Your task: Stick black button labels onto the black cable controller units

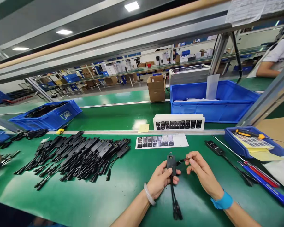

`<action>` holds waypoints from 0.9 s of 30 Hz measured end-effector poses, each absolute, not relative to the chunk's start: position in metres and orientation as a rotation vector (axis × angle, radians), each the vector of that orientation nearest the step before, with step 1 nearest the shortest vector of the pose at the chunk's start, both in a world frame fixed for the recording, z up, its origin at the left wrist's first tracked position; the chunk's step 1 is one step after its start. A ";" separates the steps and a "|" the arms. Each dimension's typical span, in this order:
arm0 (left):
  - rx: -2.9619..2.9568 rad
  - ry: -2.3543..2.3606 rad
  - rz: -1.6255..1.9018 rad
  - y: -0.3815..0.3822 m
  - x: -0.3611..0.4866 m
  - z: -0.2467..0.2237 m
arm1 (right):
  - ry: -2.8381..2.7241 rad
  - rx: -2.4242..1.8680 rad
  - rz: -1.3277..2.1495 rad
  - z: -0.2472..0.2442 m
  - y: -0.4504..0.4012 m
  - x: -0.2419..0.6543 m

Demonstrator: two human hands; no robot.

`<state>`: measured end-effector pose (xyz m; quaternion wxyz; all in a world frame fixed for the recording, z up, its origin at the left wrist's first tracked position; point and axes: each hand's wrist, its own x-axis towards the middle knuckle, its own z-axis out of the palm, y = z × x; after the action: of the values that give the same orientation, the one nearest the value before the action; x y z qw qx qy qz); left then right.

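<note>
My left hand (161, 179) clasps a box (171, 165), long axis toward the bench's far edge (118, 132); my right hand (202, 173) pinches a strip (181, 161) at its right.

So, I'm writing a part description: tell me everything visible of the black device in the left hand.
The black device is a flat rectangular case, seemingly plastic, with a small display near its top and a little loop above. Dark cables leave its bottom, ending in connectors. The left hand holds it, loop end pointing away, thumb across its front. A thin dark piece runs from beside it to the right hand; whether they join is unclear.
</note>
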<state>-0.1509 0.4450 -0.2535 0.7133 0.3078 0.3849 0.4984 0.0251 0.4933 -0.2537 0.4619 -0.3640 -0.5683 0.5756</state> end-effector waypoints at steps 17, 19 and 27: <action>0.716 0.742 0.873 0.438 -0.146 -0.251 | -1.600 -1.124 1.193 -0.238 0.484 0.017; 0.725 0.734 0.865 0.438 -0.146 -0.251 | -1.593 -1.134 1.196 -0.240 0.483 0.016; 0.731 0.710 0.860 0.437 -0.145 -0.250 | -1.556 -1.150 1.250 -0.246 0.481 0.016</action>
<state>-0.1451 0.4373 -0.2504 0.7859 0.3389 0.3291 0.3989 0.0157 0.4810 -0.2459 0.4067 -0.4559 -0.6171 0.4958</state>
